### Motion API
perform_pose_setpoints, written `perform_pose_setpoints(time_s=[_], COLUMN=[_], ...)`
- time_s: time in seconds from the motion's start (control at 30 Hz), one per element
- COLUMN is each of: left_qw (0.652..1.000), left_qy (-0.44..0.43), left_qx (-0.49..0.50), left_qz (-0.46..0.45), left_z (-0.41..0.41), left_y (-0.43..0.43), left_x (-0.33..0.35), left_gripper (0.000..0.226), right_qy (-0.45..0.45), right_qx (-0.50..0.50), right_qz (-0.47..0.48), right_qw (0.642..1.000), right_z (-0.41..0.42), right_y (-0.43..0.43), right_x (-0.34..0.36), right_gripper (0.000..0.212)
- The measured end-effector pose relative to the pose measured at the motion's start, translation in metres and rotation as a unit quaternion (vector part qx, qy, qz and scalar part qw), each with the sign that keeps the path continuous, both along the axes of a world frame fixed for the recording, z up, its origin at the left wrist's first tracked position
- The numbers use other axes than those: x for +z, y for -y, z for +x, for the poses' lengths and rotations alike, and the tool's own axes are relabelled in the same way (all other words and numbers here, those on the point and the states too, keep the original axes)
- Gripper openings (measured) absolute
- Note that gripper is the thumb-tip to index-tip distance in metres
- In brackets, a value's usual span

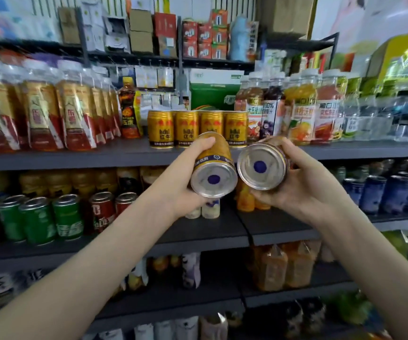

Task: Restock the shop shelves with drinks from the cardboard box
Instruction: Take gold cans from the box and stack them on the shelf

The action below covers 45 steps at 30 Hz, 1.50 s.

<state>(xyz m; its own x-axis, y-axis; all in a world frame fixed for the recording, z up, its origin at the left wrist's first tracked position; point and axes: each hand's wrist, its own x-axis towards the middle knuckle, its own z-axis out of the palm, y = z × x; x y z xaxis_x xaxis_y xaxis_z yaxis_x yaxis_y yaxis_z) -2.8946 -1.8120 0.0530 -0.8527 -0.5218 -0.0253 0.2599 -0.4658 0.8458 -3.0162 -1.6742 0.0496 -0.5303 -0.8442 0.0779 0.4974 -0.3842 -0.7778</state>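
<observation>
Single head-worn wide-angle view, close to the shop shelves.
The camera looks forward and slightly down, facing the grey shelves point(75, 160), which span the frame left to right and bend at the edges. Both forearms enter from the near bottom corners; the left hand point(183, 190) and right hand point(308, 185) sit centre, their gold cans point(214, 177) base-on to the lens.

Bright even light, blurred edges, wide-angle bending, sharper centre
</observation>
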Motion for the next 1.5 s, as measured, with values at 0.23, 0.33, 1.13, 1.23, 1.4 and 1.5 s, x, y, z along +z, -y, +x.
perform_pose_setpoints(time_s=[0.23,0.33,1.13,1.23,1.4,1.5], left_qw=[0.999,0.998,0.989,0.985,0.969,0.955], left_qy=[0.018,0.027,0.001,-0.010,0.004,0.020], left_qx=[0.023,0.050,0.044,0.072,0.151,0.175], left_qz=[0.037,0.027,-0.142,-0.158,-0.198,-0.237], left_z=[-0.016,-0.015,-0.006,-0.009,-0.019,-0.028], left_y=[-0.024,-0.022,0.121,0.143,0.186,0.217], left_x=[0.017,0.029,0.128,0.144,0.152,0.150], left_gripper=[0.022,0.022,0.026,0.028,0.029,0.031], right_qy=[-0.029,-0.036,-0.153,-0.181,-0.225,-0.275], right_qx=[-0.021,0.005,0.027,0.003,-0.031,-0.042], right_qz=[0.056,0.062,-0.022,-0.019,-0.009,0.004], right_qw=[0.998,0.997,0.988,0.983,0.974,0.961], right_z=[-0.021,-0.027,-0.031,-0.034,-0.054,-0.074], right_y=[-0.006,0.001,0.156,0.181,0.220,0.246], right_x=[0.029,0.042,0.105,0.124,0.150,0.158], right_gripper=[0.017,0.023,0.048,0.032,0.030,0.058])
